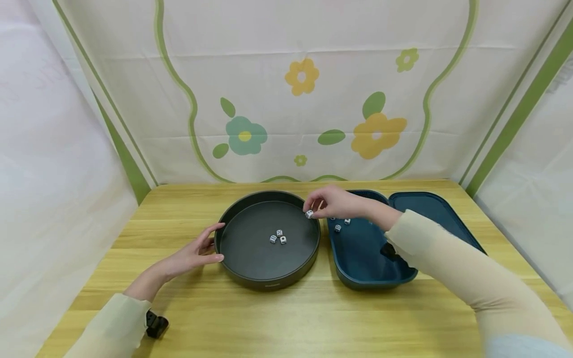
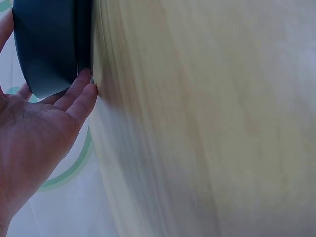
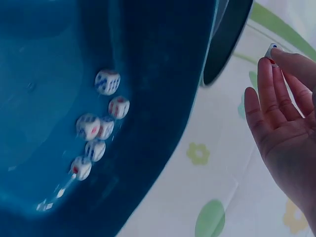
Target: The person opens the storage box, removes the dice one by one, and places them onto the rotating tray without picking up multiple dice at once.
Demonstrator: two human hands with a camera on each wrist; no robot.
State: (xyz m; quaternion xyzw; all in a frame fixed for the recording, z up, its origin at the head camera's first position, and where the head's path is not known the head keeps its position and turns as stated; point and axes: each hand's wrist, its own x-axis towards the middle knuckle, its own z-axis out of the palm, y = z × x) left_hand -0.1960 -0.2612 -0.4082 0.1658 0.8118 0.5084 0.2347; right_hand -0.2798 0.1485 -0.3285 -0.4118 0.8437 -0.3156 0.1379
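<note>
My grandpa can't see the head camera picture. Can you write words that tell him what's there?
A right hand pinches a white die by the right rim of a round dark pan holding three dice. The left hand touches the pan's left side. On the wooden table, to the right, sits a blue container with more dice.

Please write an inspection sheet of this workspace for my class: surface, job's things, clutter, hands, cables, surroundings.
Surface: wood-grain table.
Job's things: round dark pan, three dice inside; blue container, six dice visible inside in the right wrist view.
Clutter: flat blue lid-like piece beside the container.
Hands: left hand touches the pan's side; right hand pinches one die near the pan's rim.
Cables: nothing seen.
Surroundings: white flower-print backdrop.
</note>
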